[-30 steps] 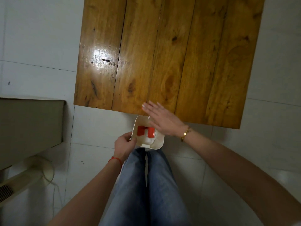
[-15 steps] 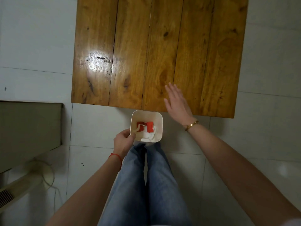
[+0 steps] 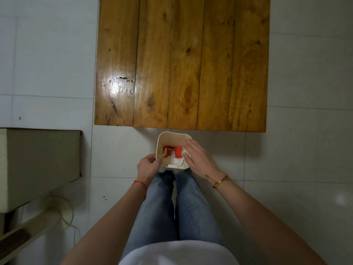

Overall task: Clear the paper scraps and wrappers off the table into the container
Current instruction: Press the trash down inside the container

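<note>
Looking down from the head camera, one wooden table [image 3: 181, 62] fills the twelve o'clock half of the view, and no scrap or wrapper shows anywhere on its planks. Just off its near edge, at about six o'clock from the table's middle, one white container [image 3: 162, 139] is held above the knees, apart from the table edge.

The left hand [image 3: 148, 165] pinches the container's rim at its eight o'clock corner, thumb inside and fingers curled round the wall. The right hand [image 3: 198, 159] lies over the container's four o'clock side with its fingers [image 3: 191, 145] spread flat and loose; nothing can be seen in it, though whether the palm presses on the paper below is hidden.

Inside lie red wrappers [image 3: 174, 151], seemingly two pieces though they overlap, and a wad of white paper scraps [image 3: 176, 162] too crumpled to count. The wrappers sit at ten o'clock from the right fingertips, almost touching, so the right hand is the nearer one to push them down. The longer red piece runs roughly from twelve to six o'clock.

By this look the clearing is done, and what remains is likely only settling the contents.
</note>
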